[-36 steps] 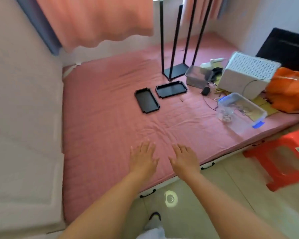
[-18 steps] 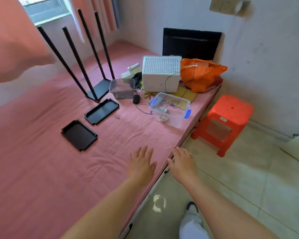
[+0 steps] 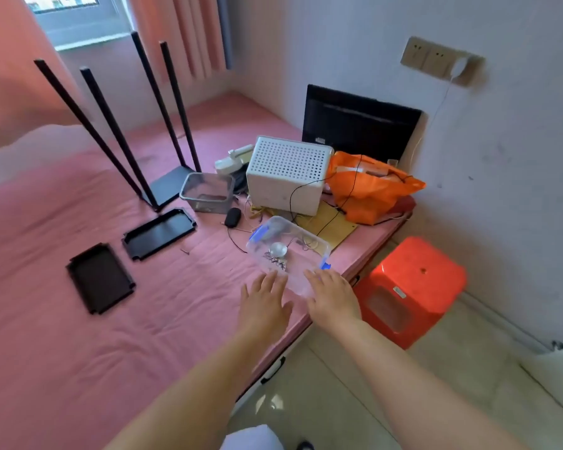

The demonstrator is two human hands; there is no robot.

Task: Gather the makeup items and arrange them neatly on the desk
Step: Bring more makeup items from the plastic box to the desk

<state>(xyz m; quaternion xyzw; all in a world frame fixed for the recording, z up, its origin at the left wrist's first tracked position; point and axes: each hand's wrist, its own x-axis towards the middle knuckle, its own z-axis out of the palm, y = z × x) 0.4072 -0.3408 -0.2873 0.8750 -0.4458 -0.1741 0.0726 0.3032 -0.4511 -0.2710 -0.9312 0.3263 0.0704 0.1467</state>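
Box [image 3: 290, 251]: clear, long axis ran near-right to far-left.
Hands: our left [image 3: 264, 306] and right [image 3: 333, 295] lay flat, fingers spread, holding nothing.
Unclear: contents blurred.

Both forearms bare from the frame bottom up to the wrists, no sleeves in view. Left hand [image 3: 264, 305] and right hand [image 3: 333, 295] bare: no gloves, no rings, no watch or bands showing. Fingers [image 3: 275, 280] short, nails plain as far as blur allows. Near bottom edge: a patch of white clothing [image 3: 252, 438] between the arms, and just right of it a dark shoe tip [image 3: 304, 445], mostly cropped.
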